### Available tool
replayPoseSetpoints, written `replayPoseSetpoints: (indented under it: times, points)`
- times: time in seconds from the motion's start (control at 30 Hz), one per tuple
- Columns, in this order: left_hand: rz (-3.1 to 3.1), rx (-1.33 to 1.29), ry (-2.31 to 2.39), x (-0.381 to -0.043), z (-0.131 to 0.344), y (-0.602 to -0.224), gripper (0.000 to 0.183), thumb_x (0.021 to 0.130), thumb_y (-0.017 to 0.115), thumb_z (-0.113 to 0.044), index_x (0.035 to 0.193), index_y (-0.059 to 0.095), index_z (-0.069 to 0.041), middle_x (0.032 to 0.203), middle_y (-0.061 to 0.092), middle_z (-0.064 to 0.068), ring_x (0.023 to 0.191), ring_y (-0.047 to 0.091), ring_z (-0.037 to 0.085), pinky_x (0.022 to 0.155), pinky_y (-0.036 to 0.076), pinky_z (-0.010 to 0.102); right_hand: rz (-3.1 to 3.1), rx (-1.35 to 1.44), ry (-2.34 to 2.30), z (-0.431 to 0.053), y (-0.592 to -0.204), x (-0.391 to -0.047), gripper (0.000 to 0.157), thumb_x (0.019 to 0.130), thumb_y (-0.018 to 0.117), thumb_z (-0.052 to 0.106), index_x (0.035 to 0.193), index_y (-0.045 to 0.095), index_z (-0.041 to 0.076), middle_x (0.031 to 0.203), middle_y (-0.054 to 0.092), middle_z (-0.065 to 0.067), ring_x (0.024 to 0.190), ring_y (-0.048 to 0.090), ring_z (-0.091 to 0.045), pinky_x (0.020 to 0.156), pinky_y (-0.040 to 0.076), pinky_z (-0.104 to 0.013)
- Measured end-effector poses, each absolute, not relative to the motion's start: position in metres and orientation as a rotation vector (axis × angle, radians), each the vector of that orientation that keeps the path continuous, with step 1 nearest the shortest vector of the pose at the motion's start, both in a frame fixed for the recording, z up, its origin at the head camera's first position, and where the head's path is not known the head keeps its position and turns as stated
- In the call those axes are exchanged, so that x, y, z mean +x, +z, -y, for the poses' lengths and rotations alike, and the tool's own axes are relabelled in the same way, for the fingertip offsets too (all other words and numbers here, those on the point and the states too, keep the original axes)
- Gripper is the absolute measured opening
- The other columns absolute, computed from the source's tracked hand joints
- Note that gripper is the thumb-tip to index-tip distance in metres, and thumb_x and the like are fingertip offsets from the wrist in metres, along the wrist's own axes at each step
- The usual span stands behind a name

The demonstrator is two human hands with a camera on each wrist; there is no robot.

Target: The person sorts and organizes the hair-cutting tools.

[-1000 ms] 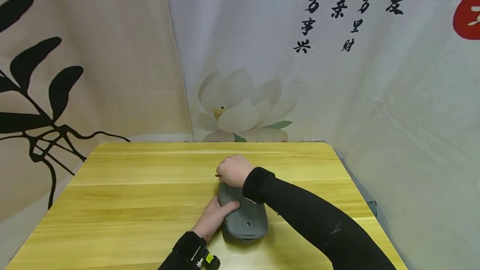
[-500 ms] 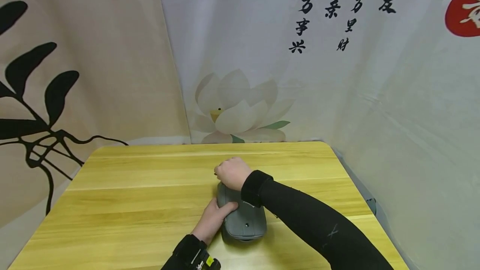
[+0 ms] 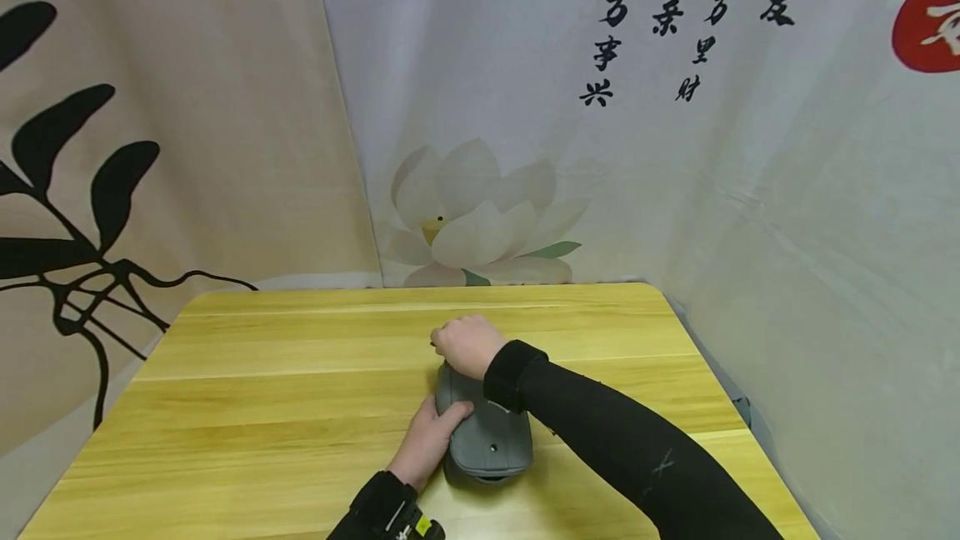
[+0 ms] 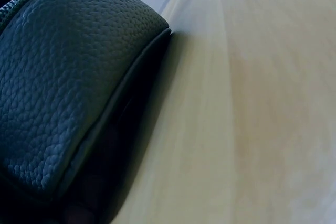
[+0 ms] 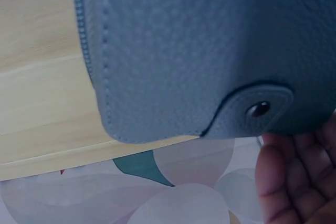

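A grey pebbled-leather zippered pouch [image 3: 491, 436] rests on the wooden table. My left hand [image 3: 429, 438] grips its left side, thumb lying over the top; the other fingers are hidden beside it. My right hand [image 3: 470, 346] is at the far end, its fingers curled, with the tip of a small dark zipper pull [image 3: 432, 344] showing at them. In the right wrist view, the curled fingers of that hand sit right at the pouch's end, near a tab with a metal snap [image 5: 258, 109]. Zipper teeth [image 5: 82, 30] run along the pouch's edge. A dark gap shows under the near rim.
The wooden table [image 3: 285, 423] extends around the pouch. Behind it hangs a printed cloth backdrop [image 3: 480, 215] with a lotus, dark leaves and written characters. My right sleeve [image 3: 607, 415] crosses over the pouch's right side.
The head view has shifted slightly. My left thumb has slid a little left on the pouch. The right hand stays at the pouch's far end.
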State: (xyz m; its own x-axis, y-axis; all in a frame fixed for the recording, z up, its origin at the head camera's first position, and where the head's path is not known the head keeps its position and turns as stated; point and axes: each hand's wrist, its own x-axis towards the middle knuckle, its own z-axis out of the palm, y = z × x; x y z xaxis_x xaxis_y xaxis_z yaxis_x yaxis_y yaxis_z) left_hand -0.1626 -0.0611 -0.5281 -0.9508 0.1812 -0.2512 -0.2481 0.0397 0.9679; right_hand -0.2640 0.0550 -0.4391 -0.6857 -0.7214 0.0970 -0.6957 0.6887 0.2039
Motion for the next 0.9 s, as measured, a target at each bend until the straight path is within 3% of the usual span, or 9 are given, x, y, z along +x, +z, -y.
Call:
replayPoseSetpoints:
  times: [0.13, 0.27, 0.5, 0.63, 0.77, 0.9]
  points:
    - [-2.039, -0.071, 1.973, -0.162, 0.061, -0.528, 0.071, 0.104, 0.061, -0.043, 0.155, 0.037, 0.001, 0.147, 0.061, 0.017, 0.132, 0.063, 0.024, 0.116, 0.049, 0.047, 2.736, 1.135, -0.221, -0.055, -0.439, -0.264, 0.016, 0.107, 0.068, 0.028, 0.109, 0.080, 0.019, 0.096, 0.082, 0.005, 0.077, 0.075, -0.008, 0.069, 0.061, -0.022]
    - [-2.044, -0.085, 1.961, -0.162, 0.061, -0.529, 0.067, 0.105, 0.060, -0.044, 0.152, 0.040, 0.000, 0.143, 0.062, 0.015, 0.127, 0.064, 0.021, 0.107, 0.052, 0.036, 2.745, 1.104, -0.207, -0.055, -0.440, -0.264, 0.016, 0.107, 0.067, 0.028, 0.107, 0.080, 0.018, 0.093, 0.081, 0.004, 0.073, 0.073, -0.009, 0.065, 0.060, -0.022]
    - [-2.047, -0.116, 1.952, -0.163, 0.060, -0.529, 0.066, 0.104, 0.060, -0.045, 0.148, 0.042, 0.000, 0.140, 0.064, 0.015, 0.125, 0.064, 0.020, 0.103, 0.051, 0.033, 2.829, 0.969, -0.147, -0.053, -0.439, -0.265, 0.020, 0.109, 0.065, 0.027, 0.114, 0.081, 0.017, 0.099, 0.083, 0.001, 0.079, 0.077, -0.012, 0.066, 0.063, -0.026]
    - [-2.048, -0.129, 1.956, -0.162, 0.060, -0.527, 0.064, 0.103, 0.060, -0.044, 0.145, 0.043, 0.001, 0.137, 0.066, 0.016, 0.124, 0.065, 0.020, 0.102, 0.051, 0.031, 2.871, 0.882, -0.119, -0.053, -0.439, -0.268, 0.020, 0.109, 0.065, 0.025, 0.099, 0.080, 0.016, 0.083, 0.078, 0.001, 0.065, 0.068, -0.010, 0.057, 0.058, -0.026]
    - [-2.043, -0.134, 1.956, -0.162, 0.061, -0.526, 0.059, 0.103, 0.060, -0.043, 0.141, 0.046, 0.001, 0.132, 0.067, 0.015, 0.119, 0.067, 0.018, 0.097, 0.051, 0.028, 2.924, 0.790, -0.078, -0.055, -0.439, -0.272, 0.029, 0.109, 0.064, 0.023, 0.082, 0.072, 0.015, 0.066, 0.061, 0.002, 0.055, 0.051, -0.010, 0.051, 0.048, -0.026]
    - [-2.040, -0.142, 1.962, -0.162, 0.061, -0.527, 0.054, 0.103, 0.059, -0.040, 0.136, 0.047, 0.001, 0.129, 0.067, 0.015, 0.114, 0.067, 0.017, 0.094, 0.050, 0.027, 2.963, 0.743, -0.027, -0.058, -0.438, -0.274, 0.034, 0.109, 0.064, 0.023, 0.076, 0.067, 0.015, 0.061, 0.051, 0.002, 0.051, 0.048, -0.011, 0.048, 0.042, -0.026]
